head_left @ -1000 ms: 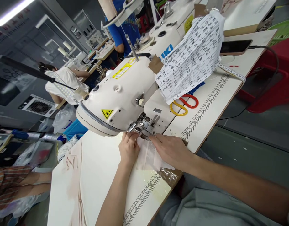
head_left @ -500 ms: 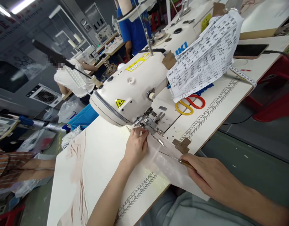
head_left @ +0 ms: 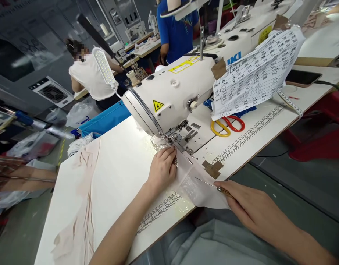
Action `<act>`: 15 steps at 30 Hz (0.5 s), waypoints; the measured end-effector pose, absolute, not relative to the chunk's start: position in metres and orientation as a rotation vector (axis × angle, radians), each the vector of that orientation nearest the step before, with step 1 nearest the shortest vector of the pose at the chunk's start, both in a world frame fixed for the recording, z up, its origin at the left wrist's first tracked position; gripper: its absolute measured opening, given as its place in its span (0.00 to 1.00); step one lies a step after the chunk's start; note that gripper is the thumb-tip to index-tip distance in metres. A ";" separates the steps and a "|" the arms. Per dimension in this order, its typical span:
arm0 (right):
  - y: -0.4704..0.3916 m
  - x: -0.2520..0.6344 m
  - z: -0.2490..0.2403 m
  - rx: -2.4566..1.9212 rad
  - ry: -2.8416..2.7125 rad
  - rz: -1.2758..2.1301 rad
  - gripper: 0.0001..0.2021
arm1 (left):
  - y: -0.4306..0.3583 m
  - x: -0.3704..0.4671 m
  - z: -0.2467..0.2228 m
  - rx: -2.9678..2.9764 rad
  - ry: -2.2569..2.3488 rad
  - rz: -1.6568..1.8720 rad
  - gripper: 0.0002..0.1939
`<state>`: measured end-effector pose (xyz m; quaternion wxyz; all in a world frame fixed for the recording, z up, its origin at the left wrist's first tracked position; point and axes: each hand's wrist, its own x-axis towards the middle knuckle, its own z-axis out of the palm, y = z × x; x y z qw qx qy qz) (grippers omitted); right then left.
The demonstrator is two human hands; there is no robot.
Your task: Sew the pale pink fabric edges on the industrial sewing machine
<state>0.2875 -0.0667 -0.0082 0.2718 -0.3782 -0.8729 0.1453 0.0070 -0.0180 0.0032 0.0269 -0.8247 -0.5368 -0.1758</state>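
Observation:
My left hand (head_left: pixel 161 168) presses a pale fabric piece (head_left: pixel 197 184) onto the sewing table (head_left: pixel 117 169) just in front of the presser foot (head_left: pixel 177 141) of the white sewing machine (head_left: pixel 172 95). My right hand (head_left: pixel 250 209) is at the table's near edge, pinching the fabric's near end together with a thin pointed metal tool (head_left: pixel 210 184) that lies across the cloth. The fabric stretches between the two hands.
Red and yellow scissors (head_left: pixel 227 125) lie right of the machine under a printed paper sheet (head_left: pixel 257 73). A phone (head_left: pixel 303 78) and tape measure (head_left: pixel 291 103) sit far right. Pink fabric (head_left: pixel 81 206) is heaped at left. A lamp (head_left: pixel 104 68) and other people stand behind.
My right hand left the needle area, drew back to the table's near edge with the pointed tool and pulled the fabric toward me. My left hand stayed by the presser foot. The view shifted.

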 end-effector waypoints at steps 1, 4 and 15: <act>-0.066 0.287 -0.008 -1.019 -2.352 0.397 0.16 | -0.018 0.006 0.004 -2.563 -1.648 -0.538 0.23; -0.066 0.286 -0.009 -1.024 -2.364 0.434 0.17 | -0.017 0.006 0.003 -2.552 -1.638 -0.538 0.24; -0.062 0.282 -0.001 -1.035 -2.425 0.452 0.20 | -0.013 0.006 0.000 -2.517 -1.666 -0.554 0.25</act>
